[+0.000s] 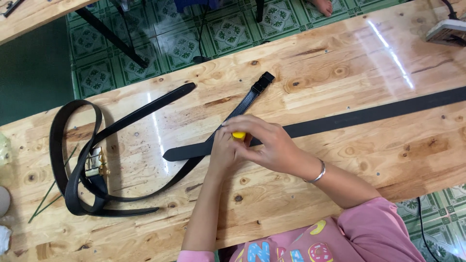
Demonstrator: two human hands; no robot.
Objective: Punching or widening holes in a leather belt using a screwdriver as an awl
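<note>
My left hand (222, 153) and my right hand (264, 143) meet over the middle of a wooden table (340, 160). Between their fingers sits a small yellow object (238, 136); only its top shows. Under the hands a long black belt strap (378, 114) runs right to the table's edge, its left end (174, 154) lying flat. A second black belt (242, 104) with a black clip end (262, 82) crosses beneath the hands toward the upper right. My right wrist wears a silver bangle (319, 172).
At the left lie looped black belts (73, 160) with a metal buckle (96, 162). Thin green stalks (46, 199) rest near them. A pale device (446, 31) sits at the upper right corner. Green patterned floor tiles (184, 43) and another table's legs lie beyond.
</note>
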